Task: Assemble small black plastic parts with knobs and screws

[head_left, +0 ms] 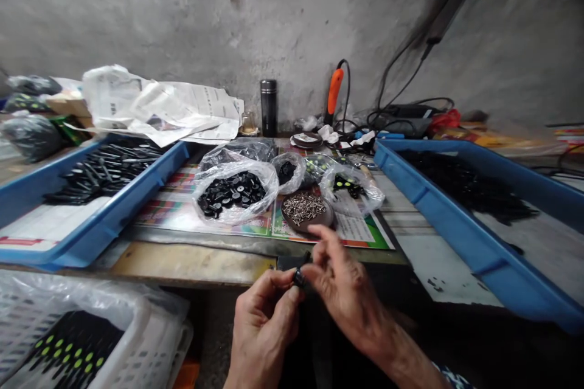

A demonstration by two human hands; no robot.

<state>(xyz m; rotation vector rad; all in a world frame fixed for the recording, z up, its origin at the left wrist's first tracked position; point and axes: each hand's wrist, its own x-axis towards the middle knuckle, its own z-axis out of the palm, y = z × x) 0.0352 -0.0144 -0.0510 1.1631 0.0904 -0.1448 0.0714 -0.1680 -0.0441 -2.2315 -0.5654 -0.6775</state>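
My left hand [264,322] and my right hand [347,292] meet low in the middle, in front of the table edge. Both pinch one small black part [300,278] between their fingertips. Just beyond them sits a round dark dish of small silver screws [305,209]. An open clear bag of black round parts [232,191] lies left of the dish, and smaller bags of black parts [349,185] lie right of it.
A blue tray of long black pieces [104,170] stands at the left, another blue tray [460,219] at the right. A white basket with black and green parts [73,346] sits lower left. A black flask [268,106], an orange-handled tool [334,91] and cables line the wall.
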